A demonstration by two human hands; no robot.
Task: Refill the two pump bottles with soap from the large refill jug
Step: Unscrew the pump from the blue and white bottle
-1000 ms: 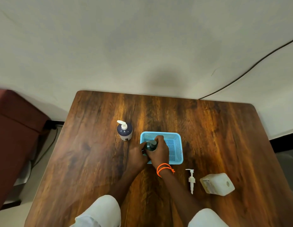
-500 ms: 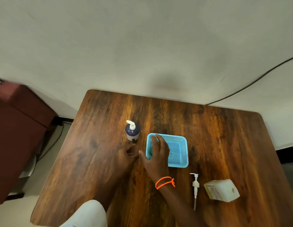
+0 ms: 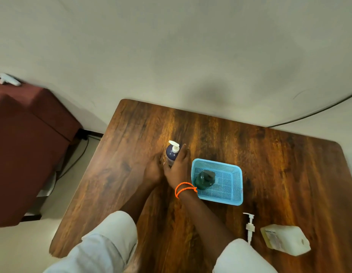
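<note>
Right hand point(image 3: 178, 170) grip wrapped round purple pump bottle point(image 3: 171, 155), left hand point(image 3: 153, 170) grip curled at its base

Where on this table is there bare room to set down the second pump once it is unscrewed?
Bare wood lies right of the blue mesh basket, and along the far edge of the wooden table. It is crowded where both hands meet the dark pump bottle, and near-right around the loose white pump and white refill jug.

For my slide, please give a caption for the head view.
Both hands reach the purple pump bottle; open bottle stands in the blue basket.
</note>
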